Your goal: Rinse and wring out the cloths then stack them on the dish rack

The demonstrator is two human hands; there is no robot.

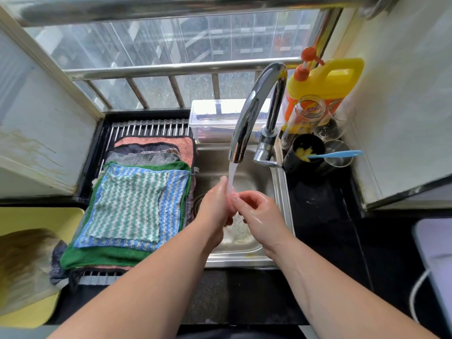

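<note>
Over on your left, the cloths (115, 253) lie flat in a stack on the dish rack (146, 128), widest at the bottom and the small striped one on top. That order keeps the pile steady and lets it drain through the bars, just beside the sink (281, 192). No cloth shows in the basin, so the stacking looks finished. Your left hand (215, 204) stands edge-up with its fingers fairly straight, holding nothing. Your right hand (261, 211) has its fingers curled in against the left one, and it grips no cloth either. You've brought both hands together right under the stream from the tap (249, 111), probably to rinse them off. The detergent bottle (325, 79) stands on the tabletop (318, 216), near the tap.
</note>
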